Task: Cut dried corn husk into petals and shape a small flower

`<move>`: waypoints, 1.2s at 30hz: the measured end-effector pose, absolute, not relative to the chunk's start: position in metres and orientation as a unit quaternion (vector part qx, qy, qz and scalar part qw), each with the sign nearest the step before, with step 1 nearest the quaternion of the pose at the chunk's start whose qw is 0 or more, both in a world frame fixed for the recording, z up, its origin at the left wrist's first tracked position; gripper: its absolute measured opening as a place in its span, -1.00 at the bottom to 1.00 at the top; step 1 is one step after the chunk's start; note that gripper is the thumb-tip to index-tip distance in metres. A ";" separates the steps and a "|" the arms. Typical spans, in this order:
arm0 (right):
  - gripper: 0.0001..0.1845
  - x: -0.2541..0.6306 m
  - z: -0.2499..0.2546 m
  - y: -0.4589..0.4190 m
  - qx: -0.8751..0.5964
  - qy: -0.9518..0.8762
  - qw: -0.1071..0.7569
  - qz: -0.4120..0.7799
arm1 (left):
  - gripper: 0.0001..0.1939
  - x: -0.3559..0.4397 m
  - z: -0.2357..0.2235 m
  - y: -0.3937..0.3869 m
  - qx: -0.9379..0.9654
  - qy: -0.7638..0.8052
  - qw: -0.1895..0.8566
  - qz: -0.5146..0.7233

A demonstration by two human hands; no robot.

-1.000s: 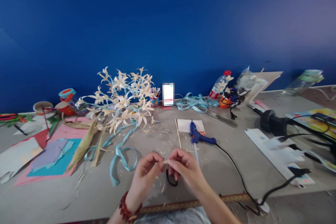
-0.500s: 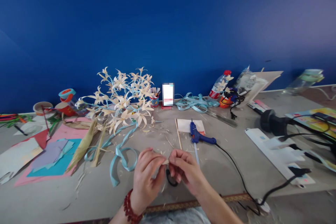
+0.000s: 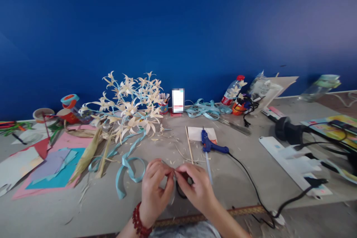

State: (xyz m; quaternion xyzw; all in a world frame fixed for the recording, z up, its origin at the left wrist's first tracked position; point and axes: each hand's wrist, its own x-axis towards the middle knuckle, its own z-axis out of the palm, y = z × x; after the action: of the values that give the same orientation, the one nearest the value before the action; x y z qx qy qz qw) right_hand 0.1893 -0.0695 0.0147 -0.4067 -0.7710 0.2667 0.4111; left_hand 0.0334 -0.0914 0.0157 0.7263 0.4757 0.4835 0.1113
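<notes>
My left hand (image 3: 156, 183), with a red beaded bracelet at the wrist, is closed in a pinch. My right hand (image 3: 195, 184) pinches too, its fingertips meeting the left ones low over the table. Between them is a small pale piece of corn husk, now almost wholly hidden by the fingers. Under the hands lies a black loop (image 3: 180, 192), perhaps a scissors handle, mostly covered. Ahead to the left stands a bunch of cream husk flowers (image 3: 129, 108) on light blue stems. A blue glue gun (image 3: 213, 145) rests just beyond my right hand.
A light blue ribbon (image 3: 120, 182) curls left of my hands. Farther left are dried husks (image 3: 86, 156) and coloured paper (image 3: 55, 163). Behind stand a phone (image 3: 178, 100) and a bottle (image 3: 231, 92). On the right, a white power strip (image 3: 292, 167) trails black cords.
Both hands' fingertips have come together, and the pale husk piece that showed between them is now covered. My right hand has shifted slightly left. The view has turned a little.
</notes>
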 end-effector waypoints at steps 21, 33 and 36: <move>-0.94 0.193 0.014 -0.067 -0.424 -0.757 0.394 0.304 | -0.82 0.031 0.016 -0.089 0.753 0.469 0.125 0.444; -0.91 0.194 0.010 -0.060 -0.464 -0.747 0.396 0.263 | -0.82 0.035 0.013 -0.091 0.741 0.491 0.037 0.457; -0.91 0.206 0.013 -0.054 -0.504 -0.712 0.413 0.261 | -0.82 0.030 0.015 -0.092 0.725 0.499 0.041 0.473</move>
State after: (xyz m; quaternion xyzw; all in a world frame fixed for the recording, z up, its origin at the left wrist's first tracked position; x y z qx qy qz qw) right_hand 0.2056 -0.0541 0.0133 -0.5041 -0.7122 0.2610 0.4131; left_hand 0.0296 -0.0916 0.0149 0.7252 0.4991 0.4725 0.0405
